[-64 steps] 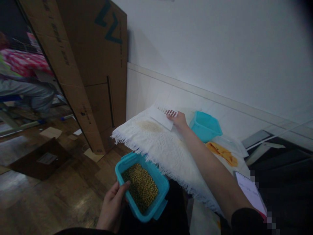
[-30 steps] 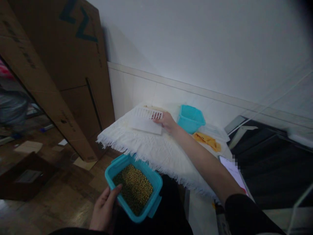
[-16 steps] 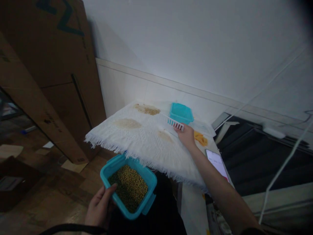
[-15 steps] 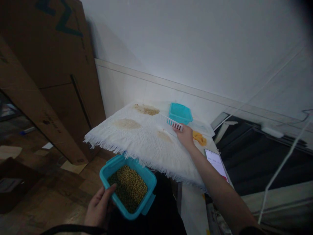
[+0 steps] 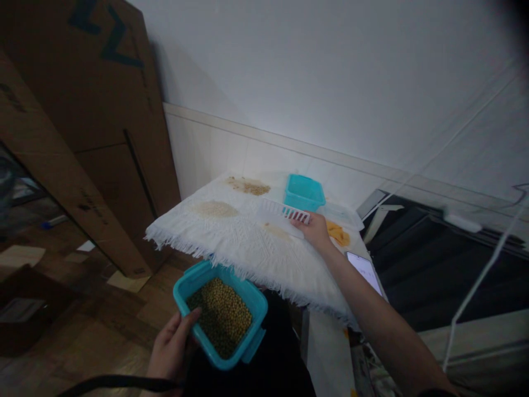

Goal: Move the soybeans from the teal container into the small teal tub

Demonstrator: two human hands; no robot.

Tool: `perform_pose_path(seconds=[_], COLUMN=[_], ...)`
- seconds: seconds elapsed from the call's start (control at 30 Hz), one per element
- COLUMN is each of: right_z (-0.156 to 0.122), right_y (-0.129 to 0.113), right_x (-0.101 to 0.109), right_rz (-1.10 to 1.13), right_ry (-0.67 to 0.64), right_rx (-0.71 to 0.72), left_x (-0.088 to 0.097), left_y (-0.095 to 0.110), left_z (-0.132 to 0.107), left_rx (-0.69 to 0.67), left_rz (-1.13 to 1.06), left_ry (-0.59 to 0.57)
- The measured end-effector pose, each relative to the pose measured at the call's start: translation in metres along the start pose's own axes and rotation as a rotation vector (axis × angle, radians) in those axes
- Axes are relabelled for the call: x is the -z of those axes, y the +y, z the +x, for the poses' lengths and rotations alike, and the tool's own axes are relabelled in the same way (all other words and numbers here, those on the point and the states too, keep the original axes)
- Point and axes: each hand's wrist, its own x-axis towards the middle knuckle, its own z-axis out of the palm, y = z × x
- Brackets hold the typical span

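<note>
My left hand [image 5: 169,347] grips the near left corner of a teal container [image 5: 221,314] full of yellow-green beans, held below the table's front edge. My right hand [image 5: 316,231] reaches over a white fringed cloth [image 5: 243,242] and holds a white slotted scoop [image 5: 279,216] that rests on the cloth. Under the scoop lies a small pale heap of grain [image 5: 276,231]. Two more heaps lie on the cloth: a pale one [image 5: 215,209] at the left and a browner one [image 5: 248,186] at the back.
A second teal container [image 5: 304,193] stands at the back of the table by the wall. An orange cloth [image 5: 339,234] and a lit phone [image 5: 366,270] lie at the right. A tall cardboard box [image 5: 82,110] leans at the left over a wooden floor.
My right hand has carried the scoop from the left heap across to the right side of the cloth and laid it flat over the small heap. The bean container stays in my left hand.
</note>
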Motion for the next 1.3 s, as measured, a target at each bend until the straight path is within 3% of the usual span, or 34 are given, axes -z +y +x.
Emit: perform_pose_path(seconds=[0.3,0.53,0.77,1.3], right_z=[-0.004,-0.011,-0.029,-0.044], right_y=[-0.017,-0.033,-0.040,-0.049], right_x=[0.009,0.009,-0.006,-0.006], right_rz=[0.034,0.044,-0.057,-0.040], right_ry=[-0.100,0.002,-0.026,-0.005], right_rx=[0.004,0.003,0.063,0.027], left_x=[0.000,-0.005,-0.003,-0.005], left_y=[-0.007,-0.002,-0.004,-0.003], left_z=[0.004,-0.001,0.000,-0.003], left_rx=[-0.016,-0.023,-0.032,0.053], left_rz=[-0.038,-0.041,-0.043,-0.060], left_ry=[-0.030,-0.026,-0.050,-0.034])
